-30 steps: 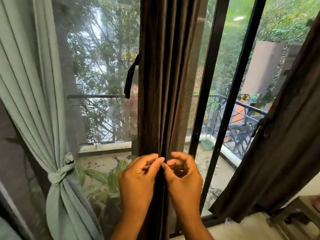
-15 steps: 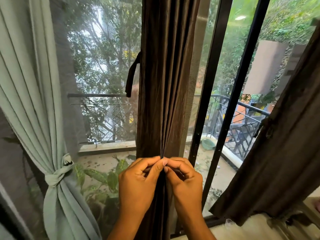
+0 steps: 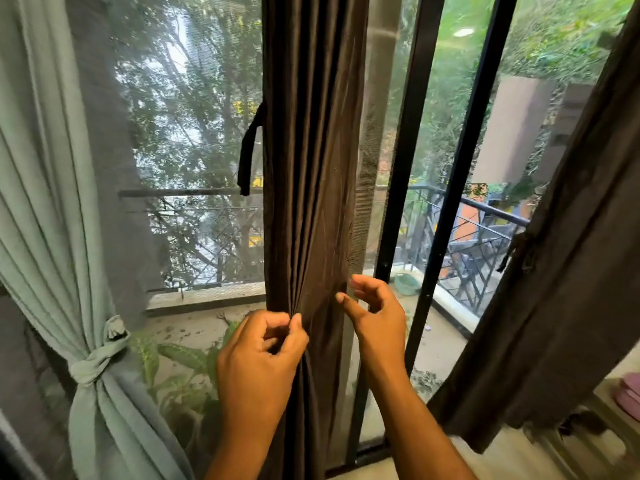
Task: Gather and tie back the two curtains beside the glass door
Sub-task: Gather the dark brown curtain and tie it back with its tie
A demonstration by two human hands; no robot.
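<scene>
A dark brown curtain (image 3: pixel 311 150) hangs in folds down the middle of the glass door. My left hand (image 3: pixel 259 362) pinches a bunch of its pleats at waist height. Just to the right of the curtain's edge, my right hand (image 3: pixel 375 313) hovers with its fingers spread and holds nothing. A dark tie strap (image 3: pixel 247 157) dangles from the curtain's left edge higher up. A second brown curtain (image 3: pixel 561 271) hangs slanted at the right, with a small tie (image 3: pixel 516 251) on its edge.
A pale green curtain (image 3: pixel 52 202) at the left is knotted back with its own fabric (image 3: pixel 95 362). Black door frames (image 3: pixel 453 202) stand right of the middle curtain. Beyond the glass are a balcony railing (image 3: pixel 485 216) and plants (image 3: pixel 173 362).
My right hand has let go of the curtain's pleats and moved up and to the right, fingers now apart. My left hand keeps its pinch on the folds.
</scene>
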